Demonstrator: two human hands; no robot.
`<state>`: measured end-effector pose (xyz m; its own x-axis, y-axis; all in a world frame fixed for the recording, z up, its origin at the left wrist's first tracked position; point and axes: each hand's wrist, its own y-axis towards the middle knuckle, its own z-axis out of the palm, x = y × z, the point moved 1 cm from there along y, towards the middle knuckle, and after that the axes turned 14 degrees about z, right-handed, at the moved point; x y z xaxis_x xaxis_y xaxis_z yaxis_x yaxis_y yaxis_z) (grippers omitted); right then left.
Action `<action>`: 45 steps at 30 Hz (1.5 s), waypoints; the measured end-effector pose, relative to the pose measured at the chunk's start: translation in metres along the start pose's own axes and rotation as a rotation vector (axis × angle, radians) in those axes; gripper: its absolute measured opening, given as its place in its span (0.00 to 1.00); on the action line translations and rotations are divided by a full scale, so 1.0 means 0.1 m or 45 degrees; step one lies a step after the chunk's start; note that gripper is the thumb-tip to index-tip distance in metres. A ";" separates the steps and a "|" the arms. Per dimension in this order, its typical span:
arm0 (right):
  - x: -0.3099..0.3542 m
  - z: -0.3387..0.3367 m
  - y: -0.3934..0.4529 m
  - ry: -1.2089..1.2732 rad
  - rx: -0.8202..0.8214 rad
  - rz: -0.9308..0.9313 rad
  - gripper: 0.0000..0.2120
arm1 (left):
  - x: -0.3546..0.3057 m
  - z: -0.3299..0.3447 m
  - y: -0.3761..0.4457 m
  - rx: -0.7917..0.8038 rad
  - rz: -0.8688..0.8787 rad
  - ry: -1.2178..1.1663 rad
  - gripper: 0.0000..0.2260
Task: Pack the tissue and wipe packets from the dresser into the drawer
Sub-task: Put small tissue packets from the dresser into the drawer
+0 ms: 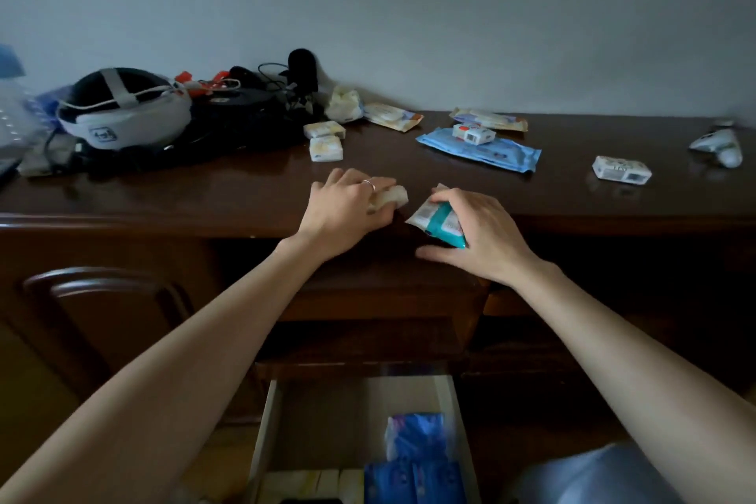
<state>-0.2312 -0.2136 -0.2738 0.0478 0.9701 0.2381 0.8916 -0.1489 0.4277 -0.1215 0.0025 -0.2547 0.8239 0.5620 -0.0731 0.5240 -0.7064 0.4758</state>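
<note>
At the dresser's (204, 192) front edge my left hand (343, 209) grips a tissue pack (390, 196), my right hand (474, 233) a wipe packet (435, 219); the drawer (270, 430) holds several, about eight remain on top.

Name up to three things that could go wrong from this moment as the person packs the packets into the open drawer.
1. Both hands are loaded: the left hand covers a pale packet and the right hand grips a teal-and-white packet at the dresser edge; either could slip and miss the drawer.
2. The small box resting on the blue wipe pack may slide off when that pack is lifted.
</note>
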 end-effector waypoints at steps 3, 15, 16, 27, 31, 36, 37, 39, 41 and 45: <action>0.23 0.23 -0.50 0.215 -0.451 -0.039 0.20 | -0.28 0.01 -0.60 -0.282 0.004 -0.150 0.23; 0.61 1.54 -1.91 1.177 0.949 0.817 0.12 | -0.45 1.11 -2.71 0.220 -1.668 -2.175 0.19; 0.66 1.61 -1.93 1.132 0.963 0.785 0.10 | -0.45 1.18 -2.75 0.251 -1.682 -2.177 0.18; 0.90 1.88 -2.11 0.947 0.886 0.672 0.22 | -0.35 1.81 -2.99 -0.108 -2.018 -2.475 0.24; 0.91 2.04 -2.22 0.644 0.869 0.676 0.23 | -0.40 1.84 -3.01 0.063 -1.701 -2.571 0.25; 0.90 2.23 -2.23 0.929 1.083 0.904 0.20 | -0.44 1.82 -3.05 -0.115 -1.597 -2.527 0.16; 0.90 2.25 -2.23 1.013 1.078 0.967 0.17 | -0.44 1.81 -3.07 -0.146 -1.546 -2.559 0.16; 0.92 2.28 -2.23 1.118 1.030 1.063 0.13 | -0.43 1.79 -3.13 -0.158 -1.415 -2.650 0.19; 0.92 2.33 -2.24 1.142 0.968 1.130 0.12 | -0.43 1.80 -3.17 -0.145 -1.421 -2.594 0.24; 0.86 2.53 -2.29 1.021 0.958 1.235 0.12 | -0.38 1.87 -3.23 -0.260 -1.837 -2.104 0.28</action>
<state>-0.3179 -0.0478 -0.5718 0.7186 0.1486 0.6794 0.6885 -0.2898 -0.6648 -0.2816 0.1287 -0.5700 -0.5434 -0.3315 -0.7712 0.8380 -0.1600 -0.5217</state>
